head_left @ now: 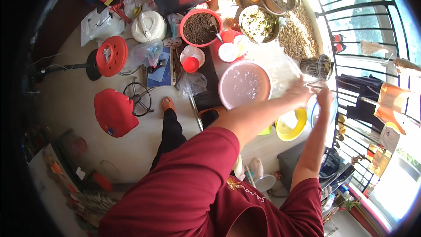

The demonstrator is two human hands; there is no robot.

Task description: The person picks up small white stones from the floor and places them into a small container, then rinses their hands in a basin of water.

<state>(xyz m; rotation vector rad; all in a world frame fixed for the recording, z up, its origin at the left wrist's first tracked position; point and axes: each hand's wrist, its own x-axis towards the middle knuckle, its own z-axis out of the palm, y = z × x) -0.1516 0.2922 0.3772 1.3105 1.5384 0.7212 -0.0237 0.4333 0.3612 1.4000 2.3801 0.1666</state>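
My left hand (301, 93) reaches across to the right, blurred by motion, its fingers closed. Close beside it, my right hand (325, 98) is raised with bent, closed fingers. A thin, pale stick-like object (312, 82) shows between the two hands; its kind is too blurred to make out, and so is which hand grips it. Below the hands sit a blue-rimmed basin (335, 105), partly hidden by my right forearm, and a yellow basin (291, 125). A pink basin of clear water (245, 84) stands left of my left hand. Just beyond the hands is a dark striped pot (316, 66).
Farther off are a red tub of soil (201, 27), white and red containers (228, 52) and potted plants (258, 24). Brown pellets or shells (300, 35) lie spread along the window bars (359, 4). A red stool (115, 113) and a person's leg (168, 136) are at left.
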